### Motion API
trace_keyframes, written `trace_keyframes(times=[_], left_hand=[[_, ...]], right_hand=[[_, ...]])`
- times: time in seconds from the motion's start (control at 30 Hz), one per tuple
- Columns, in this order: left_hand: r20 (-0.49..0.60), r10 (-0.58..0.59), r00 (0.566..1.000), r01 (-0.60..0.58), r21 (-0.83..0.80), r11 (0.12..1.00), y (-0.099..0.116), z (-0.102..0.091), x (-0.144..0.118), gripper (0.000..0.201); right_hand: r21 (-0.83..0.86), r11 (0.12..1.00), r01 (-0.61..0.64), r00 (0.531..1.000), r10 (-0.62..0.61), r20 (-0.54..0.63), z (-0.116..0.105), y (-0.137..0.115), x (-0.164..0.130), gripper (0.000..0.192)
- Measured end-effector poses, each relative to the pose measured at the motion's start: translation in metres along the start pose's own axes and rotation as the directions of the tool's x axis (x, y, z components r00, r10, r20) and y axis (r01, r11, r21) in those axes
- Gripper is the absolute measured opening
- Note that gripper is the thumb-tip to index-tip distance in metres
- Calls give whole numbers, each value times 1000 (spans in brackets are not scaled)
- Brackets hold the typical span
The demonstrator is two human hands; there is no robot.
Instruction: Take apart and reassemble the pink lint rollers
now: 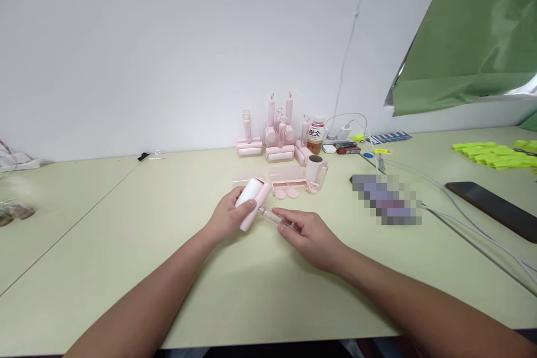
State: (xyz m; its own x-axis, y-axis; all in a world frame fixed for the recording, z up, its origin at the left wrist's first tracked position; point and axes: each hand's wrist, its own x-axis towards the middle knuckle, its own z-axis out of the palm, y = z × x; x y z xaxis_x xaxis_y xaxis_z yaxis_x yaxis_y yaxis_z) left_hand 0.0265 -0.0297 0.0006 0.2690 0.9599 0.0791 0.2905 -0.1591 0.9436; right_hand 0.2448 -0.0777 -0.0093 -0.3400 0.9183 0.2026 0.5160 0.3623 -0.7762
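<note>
A person's left hand (229, 210) was curled around a pink-and-white lint roller (253, 201), thumb across the front. The right hand (312, 235) pinched a clear pink handle (272, 216) between thumb and fingers, barely parted. Both were held over the near middle of a pale green table (126, 268). The roller's long axis slanted from far right to near left; the handle's narrow end pointed up and left at the roller's side, though contact could not be told. Beyond lay an open pink case (289, 183), its contents unclear, with two pink discs (292, 193) in front. A white-capped bottle (316, 135) stood farther back, its contents also unclear.
</note>
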Motion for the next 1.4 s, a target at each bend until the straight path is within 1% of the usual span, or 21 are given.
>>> trace_keyframes(times=[0.13,0.23,0.37,0.5,0.7,0.87,1.0,1.13,1.17,1.2,1.23,1.27,1.3,1.33,1.37,1.4], left_hand=[[-1,39,999,-39,25,999,1,1,-1,54],[10,57,998,-57,52,997,3,-1,-2,57],[52,53,997,-58,92,994,5,-3,-3,62],[72,81,994,-89,120,989,6,-4,-5,59],[62,105,993,-113,146,983,5,-2,-6,57],[122,93,988,-111,145,983,7,0,-8,58],[143,75,987,-90,108,990,6,2,-10,57],[145,67,987,-83,105,991,1,4,-6,55],[136,76,988,-93,118,989,-1,3,-3,53],[103,98,990,-112,147,983,-4,1,2,51],[43,128,991,-134,196,972,-7,-2,8,50],[-48,171,984,-152,271,951,-10,-6,15,50],[-151,215,965,-148,365,919,-14,-11,23,50],[-229,244,942,-115,465,878,-18,-16,30,50],[-259,255,932,-72,556,828,-23,-20,36,51],[-238,255,937,-51,630,775,-28,-23,41,55]], right_hand=[[10,999,-33,999,33,-4,1,2,0,43],[24,999,-20,1000,20,-15,2,4,0,42],[40,999,2,1000,-1,-21,3,7,0,42],[25,1000,16,1000,-16,-22,4,8,-1,41],[60,998,28,999,-26,-26,4,10,-2,43],[113,994,10,1000,-10,2,5,12,-2,44],[184,982,-39,999,33,36,8,14,-1,44],[327,932,-158,984,123,126,11,14,1,39],[361,911,-201,976,155,153,12,13,2,37],[387,890,-241,967,185,176,12,11,2,35],[406,872,-273,958,209,195,12,10,2,33],[419,858,-296,951,227,209,12,8,2,31],[424,851,-309,947,234,219,12,7,2,29],[425,849,-314,945,236,226,12,6,1,27],[421,849,-318,943,238,232,11,5,1,26],[415,850,-324,941,243,238,11,5,0,26]])
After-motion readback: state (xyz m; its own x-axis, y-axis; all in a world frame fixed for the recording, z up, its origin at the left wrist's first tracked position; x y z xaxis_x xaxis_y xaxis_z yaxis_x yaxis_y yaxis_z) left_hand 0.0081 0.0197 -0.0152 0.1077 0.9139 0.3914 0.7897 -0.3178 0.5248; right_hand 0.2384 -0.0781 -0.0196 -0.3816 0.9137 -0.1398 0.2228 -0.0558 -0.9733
